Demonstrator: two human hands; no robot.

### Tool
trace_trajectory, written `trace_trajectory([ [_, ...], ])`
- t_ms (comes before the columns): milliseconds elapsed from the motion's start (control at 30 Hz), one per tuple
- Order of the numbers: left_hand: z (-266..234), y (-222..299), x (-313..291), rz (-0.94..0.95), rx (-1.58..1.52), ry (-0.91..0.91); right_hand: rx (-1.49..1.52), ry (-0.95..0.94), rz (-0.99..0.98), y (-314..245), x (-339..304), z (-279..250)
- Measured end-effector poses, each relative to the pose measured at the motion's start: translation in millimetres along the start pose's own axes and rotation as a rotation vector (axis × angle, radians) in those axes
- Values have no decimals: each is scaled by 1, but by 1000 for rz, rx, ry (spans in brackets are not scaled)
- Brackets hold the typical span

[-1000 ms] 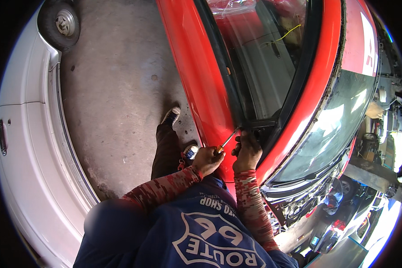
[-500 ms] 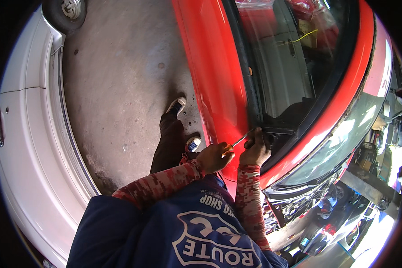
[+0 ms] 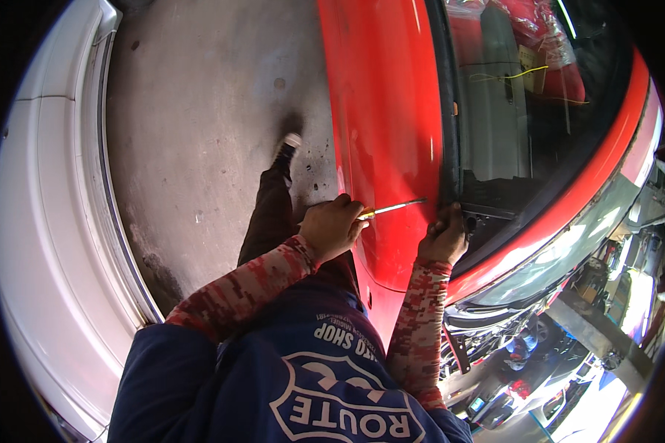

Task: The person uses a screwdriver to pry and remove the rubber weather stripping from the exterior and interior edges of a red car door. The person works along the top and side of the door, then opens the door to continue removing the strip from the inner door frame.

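Note:
My left hand [image 3: 331, 227] is closed around the yellow handle of a screwdriver [image 3: 395, 207]. Its metal shaft points right across the red car door [image 3: 383, 159], with the tip short of the window edge. At the lower end of the black window trim strip [image 3: 451, 140], my right hand [image 3: 445, 235] has its fingers curled and pressed against the strip's end. My fingers hide part of that end. Beyond the strip lies the car's side window [image 3: 495, 125], showing a grey inner panel.
A white car [image 3: 48, 221] stands along the left, with concrete floor [image 3: 207, 148] between the two vehicles. Through the red car's glass, plastic-wrapped red items and a yellow wire [image 3: 528, 71] show. Engine parts and shop clutter fill the lower right.
The screwdriver tip has come away from the window corner, and my left hand has drawn back left. My right hand stays at the trim's end. The view has shifted, and one foot has moved.

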State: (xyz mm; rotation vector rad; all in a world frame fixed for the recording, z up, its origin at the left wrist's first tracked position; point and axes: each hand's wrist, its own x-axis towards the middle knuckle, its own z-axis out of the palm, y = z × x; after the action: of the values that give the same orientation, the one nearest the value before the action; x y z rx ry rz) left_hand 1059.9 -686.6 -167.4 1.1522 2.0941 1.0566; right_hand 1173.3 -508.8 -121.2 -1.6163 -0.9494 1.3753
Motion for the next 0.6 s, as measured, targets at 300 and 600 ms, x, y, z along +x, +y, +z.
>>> trace_trajectory([
  [300, -37, 3, 46, -420, -1014, -569, -134, -25, -154, 4, 1, 4],
  [600, -11, -34, 74, -394, -1259, -875, 52, 31, -35, 9, 8, -4],
])
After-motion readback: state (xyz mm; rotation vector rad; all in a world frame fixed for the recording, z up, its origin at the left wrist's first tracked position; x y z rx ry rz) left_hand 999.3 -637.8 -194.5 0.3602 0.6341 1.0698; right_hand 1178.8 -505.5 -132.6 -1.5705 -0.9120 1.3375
